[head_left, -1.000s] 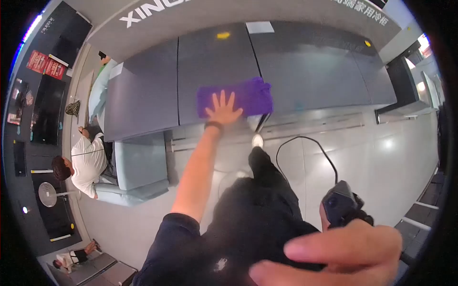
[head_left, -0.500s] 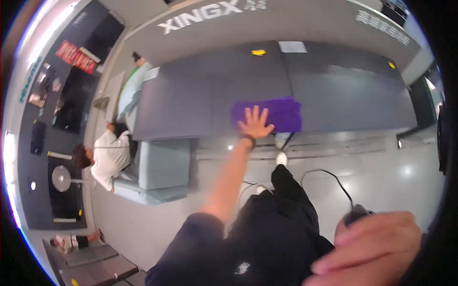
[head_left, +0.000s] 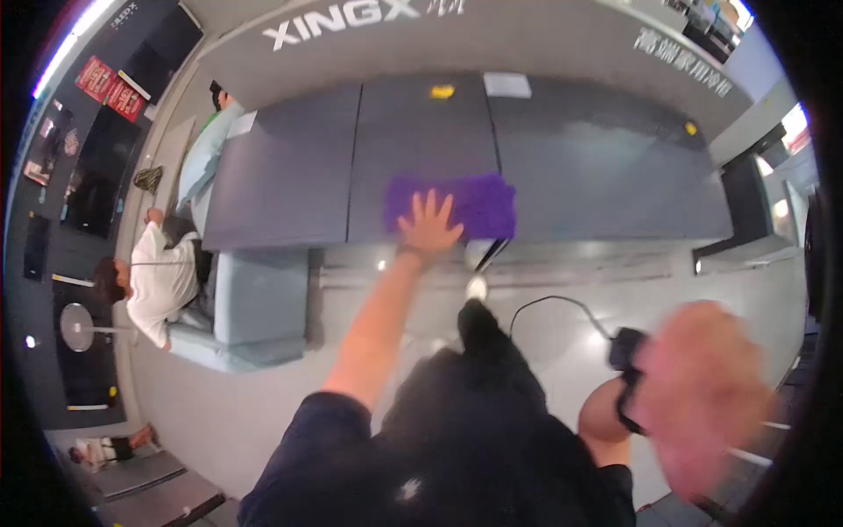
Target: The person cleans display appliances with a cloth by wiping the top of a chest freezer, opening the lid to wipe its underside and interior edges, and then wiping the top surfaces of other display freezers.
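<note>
A folded purple cloth point(head_left: 483, 204) lies on the dark grey top of a long cabinet or counter point(head_left: 290, 176), near its front edge. My left hand point(head_left: 430, 223) rests flat on the cloth's near left part, fingers spread. My right hand point(head_left: 702, 391) is raised close to the camera at the lower right, away from the counter. Motion smears its fingers, so whether it holds anything cannot be made out. A black strapped device point(head_left: 627, 349) sits at the right wrist, and a black cable point(head_left: 562, 299) runs from it.
Yellow stickers point(head_left: 442, 91) and a white paper point(head_left: 507, 85) lie along the counter's back. To the left, a person in a white shirt point(head_left: 162, 279) sits by a pale blue armchair point(head_left: 261, 299). Another person point(head_left: 105, 451) is farther off at lower left. My white shoe point(head_left: 476, 288) stands below the counter.
The whole view has shifted, so the counter, cloth and left hand appear farther left. The left hand keeps its place on the cloth. My right hand has risen and its wrist now shows.
</note>
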Demonstrator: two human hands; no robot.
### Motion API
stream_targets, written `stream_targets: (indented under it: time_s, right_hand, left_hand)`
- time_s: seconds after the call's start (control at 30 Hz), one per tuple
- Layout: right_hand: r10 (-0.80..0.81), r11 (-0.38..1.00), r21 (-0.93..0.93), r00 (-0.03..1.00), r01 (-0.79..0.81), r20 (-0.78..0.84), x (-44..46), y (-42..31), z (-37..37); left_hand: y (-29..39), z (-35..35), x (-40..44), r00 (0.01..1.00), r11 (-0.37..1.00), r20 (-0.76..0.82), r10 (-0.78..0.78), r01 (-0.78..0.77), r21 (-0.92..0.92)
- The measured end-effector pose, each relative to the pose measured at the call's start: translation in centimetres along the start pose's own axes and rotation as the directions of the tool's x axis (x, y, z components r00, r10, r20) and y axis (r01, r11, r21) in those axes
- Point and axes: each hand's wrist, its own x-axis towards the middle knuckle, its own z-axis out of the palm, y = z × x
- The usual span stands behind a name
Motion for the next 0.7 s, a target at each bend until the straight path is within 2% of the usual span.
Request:
stream_targets:
  time_s: [0.07, 0.1, 0.13, 0.17, 0.23, 0.3, 0.4, 0.5, 0.6, 0.7]
  right_hand:
    - [0.227, 0.971, 0.110, 0.961, -0.212, -0.158, -1.9, 4.1, 3.8]
    - [0.376, 0.920, 0.187, 0.907, -0.343, -0.189, -2.8, 7.3, 6.7]
    - [0.507, 0.853, 0.232, 0.849, -0.468, -0.151, -3.8, 10.6, 9.8]
    - [0.634, 0.771, 0.185, 0.760, -0.609, -0.142, -5.3, 14.4, 13.6]
    - [0.627, 0.738, -0.226, 0.770, -0.635, -0.117, -11.1, 22.3, 20.8]
    - [0.708, 0.634, -0.463, 0.705, -0.620, 0.025, -15.8, 26.7, 25.0]
    - [0.853, 0.473, -0.545, 0.515, -0.692, 0.086, -17.2, 30.5, 26.4]
    - [0.795, 0.506, -0.592, 0.606, -0.627, 0.037, -17.4, 33.5, 27.0]
    - [0.888, 0.399, -0.636, 0.450, -0.660, 0.090, -12.5, 36.8, 25.0]
    - [0.907, 0.383, -0.661, 0.398, -0.645, 0.138, -9.7, 41.7, 23.9]
  left_hand:
    - [-0.5, 0.7, 0.0, 1.000, 1.000, -0.020, 0.020, -0.021, -0.008]
    - [-0.8, 0.8, 0.3, 0.999, 0.999, -0.036, 0.032, -0.032, -0.011]
    - [-0.6, 0.3, 0.3, 0.999, 0.999, -0.019, 0.025, -0.026, -0.031]
    - [-0.5, 0.3, 0.2, 1.000, 0.999, 0.007, 0.018, -0.018, -0.049]
    - [-0.5, 0.6, 0.2, 1.000, 0.998, 0.022, 0.001, 0.000, -0.056]
    - [-1.1, 1.2, 1.1, 0.997, 0.997, 0.076, 0.024, -0.019, -0.073]
    - [-0.7, -0.4, 2.7, 0.990, 0.999, 0.138, 0.018, -0.013, -0.041]
    - [-0.3, -1.2, 5.3, 0.989, 0.998, 0.147, 0.021, -0.011, -0.069]
    - [0.4, -2.3, 9.9, 0.990, 0.998, 0.144, 0.003, 0.005, -0.061]
    - [0.3, -4.4, 14.2, 0.987, 0.999, 0.157, 0.019, -0.014, -0.033]
